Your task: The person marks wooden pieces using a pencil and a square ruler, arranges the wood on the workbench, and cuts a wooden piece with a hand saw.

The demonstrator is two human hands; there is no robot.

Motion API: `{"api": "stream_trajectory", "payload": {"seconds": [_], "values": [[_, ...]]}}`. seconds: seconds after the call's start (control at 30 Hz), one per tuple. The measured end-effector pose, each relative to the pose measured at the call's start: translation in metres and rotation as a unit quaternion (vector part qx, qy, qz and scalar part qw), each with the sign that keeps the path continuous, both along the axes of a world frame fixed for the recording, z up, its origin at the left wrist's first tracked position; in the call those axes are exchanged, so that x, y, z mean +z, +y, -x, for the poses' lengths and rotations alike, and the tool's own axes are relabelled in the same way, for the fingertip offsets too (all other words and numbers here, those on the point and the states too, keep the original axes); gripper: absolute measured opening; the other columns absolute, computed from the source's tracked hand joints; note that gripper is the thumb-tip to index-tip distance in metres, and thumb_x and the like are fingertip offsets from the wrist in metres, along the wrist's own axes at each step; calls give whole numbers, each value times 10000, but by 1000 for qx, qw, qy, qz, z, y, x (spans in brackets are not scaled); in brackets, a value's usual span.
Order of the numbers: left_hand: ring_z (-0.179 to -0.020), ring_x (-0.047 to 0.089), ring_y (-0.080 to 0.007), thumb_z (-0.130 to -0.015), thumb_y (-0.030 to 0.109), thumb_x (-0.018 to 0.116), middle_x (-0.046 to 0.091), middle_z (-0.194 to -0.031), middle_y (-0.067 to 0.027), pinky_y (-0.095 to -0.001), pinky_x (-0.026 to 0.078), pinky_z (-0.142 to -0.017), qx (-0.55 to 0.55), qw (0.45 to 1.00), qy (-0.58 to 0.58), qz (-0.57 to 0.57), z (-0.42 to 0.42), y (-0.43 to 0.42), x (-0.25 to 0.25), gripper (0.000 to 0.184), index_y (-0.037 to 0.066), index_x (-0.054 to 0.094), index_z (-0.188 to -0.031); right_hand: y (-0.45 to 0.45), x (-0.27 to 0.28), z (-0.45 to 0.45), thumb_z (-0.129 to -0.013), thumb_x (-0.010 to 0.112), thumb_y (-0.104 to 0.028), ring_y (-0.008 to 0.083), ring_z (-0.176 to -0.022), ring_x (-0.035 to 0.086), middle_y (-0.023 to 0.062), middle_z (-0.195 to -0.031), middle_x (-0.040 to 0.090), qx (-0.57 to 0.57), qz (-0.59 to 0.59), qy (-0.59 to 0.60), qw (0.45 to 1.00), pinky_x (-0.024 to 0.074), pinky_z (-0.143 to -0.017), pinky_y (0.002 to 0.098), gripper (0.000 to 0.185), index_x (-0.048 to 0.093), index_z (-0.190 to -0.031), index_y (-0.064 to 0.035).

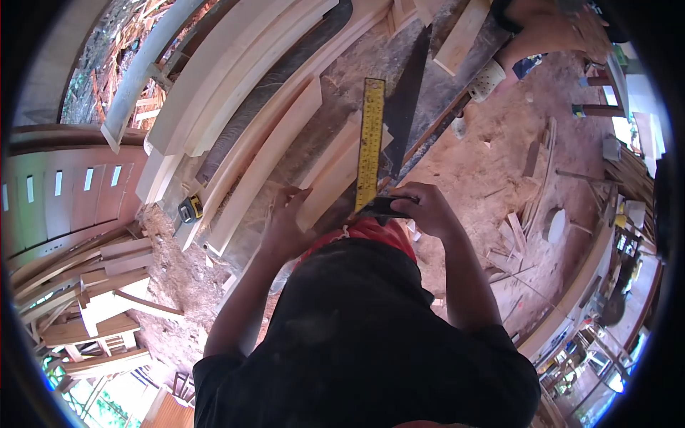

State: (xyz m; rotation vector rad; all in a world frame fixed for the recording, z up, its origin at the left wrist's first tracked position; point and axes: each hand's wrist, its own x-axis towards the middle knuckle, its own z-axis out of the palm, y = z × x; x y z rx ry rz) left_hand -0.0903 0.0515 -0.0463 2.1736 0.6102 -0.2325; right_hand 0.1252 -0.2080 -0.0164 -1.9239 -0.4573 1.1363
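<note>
My right hand [426, 209] is closed around the black stock of a try square [370, 143] with a yellow, marked blade. The blade points away from me over the bench. My left hand [287, 222] has its fingers bent at the near end of a pale wooden piece [332, 177], gripping its edge. Just right of the yellow blade lies a handsaw [409, 107] with a dark, tapering blade; its handle is not clearly visible. Long curved wooden pieces [270, 167] lie left of my left hand. A yellow and black tape measure [190, 210] sits among their near ends.
More thick curved boards [214, 93] are stacked at the back left. Cut wood is piled [107, 285] on the left floor. Sawdust and offcuts cover the floor [492, 157] at right. Part of another person [556, 32] shows at the top right.
</note>
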Motion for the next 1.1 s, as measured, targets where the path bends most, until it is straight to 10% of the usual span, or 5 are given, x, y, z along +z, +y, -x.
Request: {"api": "stream_trajectory", "payload": {"seconds": [0.8, 1.1], "values": [[-1154, 742, -303, -824, 380, 885, 650, -1419, -182, -401, 623, -916, -129, 973, -171, -81, -85, -12, -8, 595, 153, 735, -1353, 27, -21, -41, -854, 910, -240, 174, -983, 728, 100, -1022, 766, -56, 76, 31, 995, 570, -899, 348, 416, 737, -1161, -19], [-1128, 749, -345, -798, 358, 900, 675, -1378, -227, -405, 623, -925, -123, 969, -193, -89, -89, -12, -12, 569, 142, 765, -1307, 33, 3, -42, -1052, 603, -21, 208, -932, 779, 134, -983, 784, -191, -4, -116, 975, 609, -857, 336, 222, 694, -1254, 3]]}}
